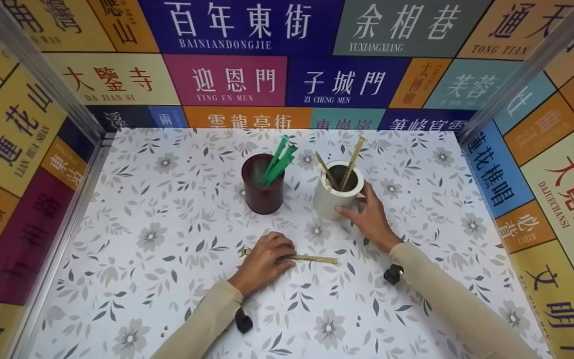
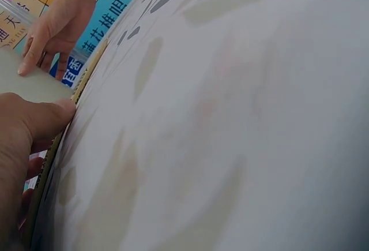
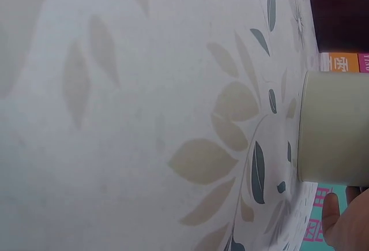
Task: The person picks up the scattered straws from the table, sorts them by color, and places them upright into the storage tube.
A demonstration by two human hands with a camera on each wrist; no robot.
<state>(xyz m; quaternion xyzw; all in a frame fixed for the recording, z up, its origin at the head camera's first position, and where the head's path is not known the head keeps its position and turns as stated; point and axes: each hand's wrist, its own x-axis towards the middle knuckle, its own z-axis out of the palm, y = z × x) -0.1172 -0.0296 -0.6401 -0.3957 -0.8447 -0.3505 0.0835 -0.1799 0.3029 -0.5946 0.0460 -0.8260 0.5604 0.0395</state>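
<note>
My left hand (image 1: 268, 257) is low over the table and pinches a thin tan stick (image 1: 317, 259) with dark markings; the stick lies sideways under the fingers. In the left wrist view the thumb sits along the stick (image 2: 86, 78), with the fingertips behind it. At the right side of a cream cylindrical cup (image 1: 329, 202) is my right hand (image 1: 372, 219), thumb in front and fingers beside the rim, spread rather than curled round it. Two similar tan sticks (image 1: 351, 162) lean inside the cup, which stands upright. The right wrist view has the cup (image 3: 337, 127) above the fingertips.
A dark red cylindrical cup (image 1: 263, 197) holding several green strips (image 1: 279, 160) stands left of the cream one. The table (image 1: 132, 279) has a floral cover. Printed panels (image 1: 224, 80) wall the back and both sides.
</note>
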